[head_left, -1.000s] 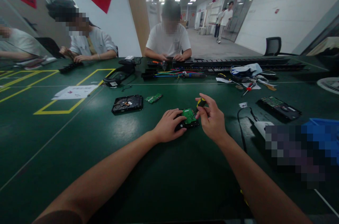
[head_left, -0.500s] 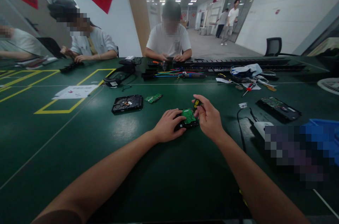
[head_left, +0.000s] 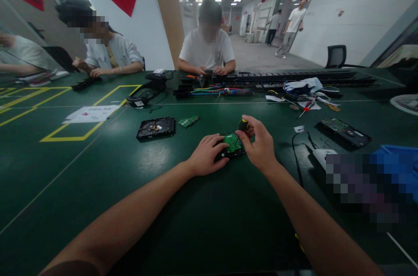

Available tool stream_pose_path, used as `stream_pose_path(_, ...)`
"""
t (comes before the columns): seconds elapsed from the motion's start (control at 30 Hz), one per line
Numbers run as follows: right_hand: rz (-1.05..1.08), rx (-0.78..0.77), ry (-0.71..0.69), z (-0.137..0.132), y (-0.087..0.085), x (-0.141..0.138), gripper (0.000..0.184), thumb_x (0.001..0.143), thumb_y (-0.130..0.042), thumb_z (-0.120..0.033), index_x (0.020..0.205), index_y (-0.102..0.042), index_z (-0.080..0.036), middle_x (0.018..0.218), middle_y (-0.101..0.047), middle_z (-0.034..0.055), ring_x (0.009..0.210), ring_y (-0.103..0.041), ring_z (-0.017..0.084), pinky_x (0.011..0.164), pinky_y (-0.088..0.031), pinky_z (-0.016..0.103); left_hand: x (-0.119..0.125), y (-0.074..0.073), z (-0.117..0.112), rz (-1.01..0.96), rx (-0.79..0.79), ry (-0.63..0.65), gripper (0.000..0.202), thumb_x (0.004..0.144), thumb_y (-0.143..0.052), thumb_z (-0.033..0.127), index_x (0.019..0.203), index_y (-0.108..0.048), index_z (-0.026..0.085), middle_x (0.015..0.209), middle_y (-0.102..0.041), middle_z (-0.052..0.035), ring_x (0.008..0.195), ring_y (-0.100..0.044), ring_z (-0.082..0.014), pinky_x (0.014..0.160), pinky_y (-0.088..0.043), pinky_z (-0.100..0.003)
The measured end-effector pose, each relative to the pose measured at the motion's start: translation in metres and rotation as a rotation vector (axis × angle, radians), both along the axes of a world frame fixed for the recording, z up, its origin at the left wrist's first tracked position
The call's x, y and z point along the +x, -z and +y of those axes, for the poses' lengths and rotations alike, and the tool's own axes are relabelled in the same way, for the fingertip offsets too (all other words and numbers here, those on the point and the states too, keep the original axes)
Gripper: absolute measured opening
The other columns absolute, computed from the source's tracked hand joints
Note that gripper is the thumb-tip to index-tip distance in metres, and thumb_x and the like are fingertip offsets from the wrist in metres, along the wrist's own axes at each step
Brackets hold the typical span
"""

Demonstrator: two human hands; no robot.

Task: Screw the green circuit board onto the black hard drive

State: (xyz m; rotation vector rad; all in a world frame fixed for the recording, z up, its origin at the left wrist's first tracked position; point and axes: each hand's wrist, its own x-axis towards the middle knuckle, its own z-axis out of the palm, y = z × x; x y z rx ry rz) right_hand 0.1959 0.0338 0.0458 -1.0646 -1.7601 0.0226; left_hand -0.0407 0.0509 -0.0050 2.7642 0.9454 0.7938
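A hard drive [head_left: 232,143] lies on the green table in front of me, its green circuit board facing up. My left hand [head_left: 210,154] grips its left side, fingers over the top and thumb along the near edge. Over the drive's right end, my right hand [head_left: 256,140] pinches the black and yellow handle of a screwdriver [head_left: 243,124], which stands roughly upright. The screwdriver's tip is too small to make out against the board. Beyond my left hand lie another hard drive [head_left: 156,129] and a loose green circuit board [head_left: 189,121].
Off to the right are a third hard drive [head_left: 343,132], a blue bin [head_left: 398,167] and a cable [head_left: 295,154]. A red screwdriver [head_left: 306,109], gloves [head_left: 303,86] and long black strips [head_left: 294,78] line the far side. Several people sit or walk beyond.
My right fingers have shifted their grip around the screwdriver handle, and the thumb now reaches further left. My left hand and the drive stay put. In the background, a walking person has moved right.
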Motion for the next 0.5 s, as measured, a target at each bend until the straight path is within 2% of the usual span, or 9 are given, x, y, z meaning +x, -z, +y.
stream_pose_path(0.13,-0.010,-0.007,-0.033,-0.0042,-0.0018,-0.0026,0.057,0.103,-0.063,-0.029,0.157,-0.046,-0.037,0.136,-0.070,0.0076,0.105,-0.073,0.026,0.098,-0.062,0.051,0.0001,0.0009,0.0003,0.002,0.014,-0.003,0.049,0.095,-0.072,0.042,0.139,-0.063,0.024,0.152,-0.057,-0.0155,0.148,-0.049,-0.0397,0.121,-0.042,-0.063)
stream_pose_path(0.23,0.001,-0.036,-0.073,-0.0047,-0.0008,-0.0037,0.059,0.105,-0.059,-0.026,0.160,-0.042,-0.037,0.137,-0.071,0.0070,0.110,-0.074,0.026,0.101,-0.061,0.051,0.0002,0.0021,0.0010,0.004,0.017,-0.004,0.049,0.095,-0.073,0.043,0.139,-0.063,0.024,0.152,-0.057,-0.0151,0.147,-0.049,-0.0393,0.121,-0.042,-0.063)
stream_pose_path(0.33,-0.002,-0.004,-0.037,-0.0035,0.0011,-0.0038,0.056,0.104,-0.062,-0.028,0.157,-0.046,-0.038,0.137,-0.070,0.0073,0.102,-0.074,0.025,0.095,-0.064,0.050,0.0004,0.0025,0.0014,0.011,0.021,-0.005,0.049,0.095,-0.073,0.042,0.139,-0.062,0.023,0.152,-0.056,-0.0155,0.147,-0.049,-0.0393,0.121,-0.042,-0.062)
stream_pose_path(0.5,0.010,0.071,0.006,-0.0015,0.0021,-0.0036,0.053,0.100,-0.070,-0.034,0.149,-0.052,-0.035,0.122,-0.070,0.0070,0.095,-0.071,0.025,0.083,-0.066,0.047,0.0001,0.0011,0.0008,0.017,0.014,-0.005,0.050,0.095,-0.072,0.043,0.140,-0.062,0.023,0.152,-0.056,-0.0158,0.147,-0.049,-0.0396,0.121,-0.042,-0.062)
